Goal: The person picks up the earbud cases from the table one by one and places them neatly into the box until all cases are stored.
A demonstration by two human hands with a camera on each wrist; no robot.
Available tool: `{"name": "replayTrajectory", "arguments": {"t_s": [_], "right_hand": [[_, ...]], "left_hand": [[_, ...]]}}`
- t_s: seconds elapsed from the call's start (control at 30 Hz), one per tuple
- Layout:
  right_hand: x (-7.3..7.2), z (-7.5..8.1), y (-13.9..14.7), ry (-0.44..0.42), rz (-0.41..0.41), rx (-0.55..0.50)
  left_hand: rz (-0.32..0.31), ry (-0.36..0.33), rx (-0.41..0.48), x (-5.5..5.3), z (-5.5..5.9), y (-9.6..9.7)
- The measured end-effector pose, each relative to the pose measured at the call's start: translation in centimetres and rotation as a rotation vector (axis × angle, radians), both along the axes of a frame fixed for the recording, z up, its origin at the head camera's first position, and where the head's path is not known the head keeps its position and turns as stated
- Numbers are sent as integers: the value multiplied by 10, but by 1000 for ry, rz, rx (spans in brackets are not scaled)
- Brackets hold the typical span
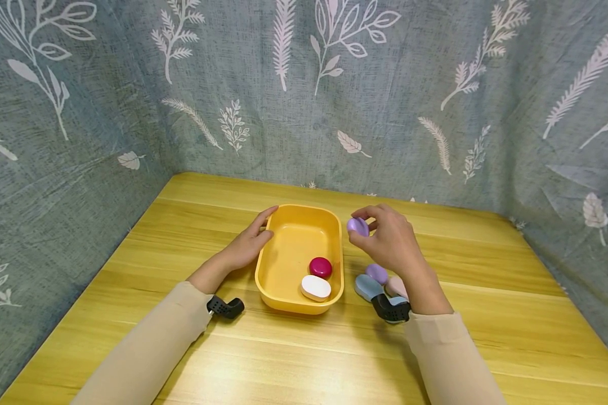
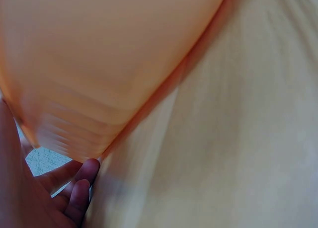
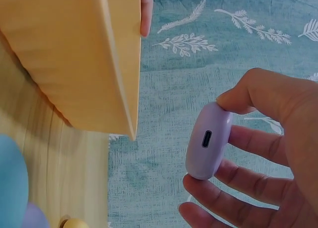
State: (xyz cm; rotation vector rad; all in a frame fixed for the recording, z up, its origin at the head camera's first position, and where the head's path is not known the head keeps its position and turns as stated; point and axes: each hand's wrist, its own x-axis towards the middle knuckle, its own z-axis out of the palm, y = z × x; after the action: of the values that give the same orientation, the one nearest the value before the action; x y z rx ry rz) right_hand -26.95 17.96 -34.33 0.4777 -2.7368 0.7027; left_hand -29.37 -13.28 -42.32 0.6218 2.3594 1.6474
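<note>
A deep yellow plastic tray (image 1: 269,298) stands on the table, with a crimson rounded case (image 1: 321,268) and a white oval case (image 1: 316,288) inside it near its front right. My left hand (image 1: 246,242) holds the tray by its far left side, thumb at the rim and other fingers against the outer wall. Just right of the tray and above the table, my right hand (image 1: 392,239) pinches a lilac earbud case (image 3: 208,141) between thumb and fingers. A small charging port shows on its edge in the right wrist view.
Under my right wrist lie more rounded cases: a blue-grey one (image 1: 367,287), a lilac one (image 1: 377,274), a pale pink one (image 1: 396,287) and a light blue one partly hidden. Behind the wooden table (image 1: 233,365) hangs a leaf-patterned curtain (image 1: 304,135).
</note>
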Motion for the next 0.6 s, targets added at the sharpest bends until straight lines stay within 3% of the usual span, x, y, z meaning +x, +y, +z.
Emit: {"name": "replayTrajectory", "arguments": {"t_s": [0.6], "right_hand": [[11, 1, -19, 4, 61, 21]], "left_hand": [[3, -16, -23, 1, 3, 0]]}}
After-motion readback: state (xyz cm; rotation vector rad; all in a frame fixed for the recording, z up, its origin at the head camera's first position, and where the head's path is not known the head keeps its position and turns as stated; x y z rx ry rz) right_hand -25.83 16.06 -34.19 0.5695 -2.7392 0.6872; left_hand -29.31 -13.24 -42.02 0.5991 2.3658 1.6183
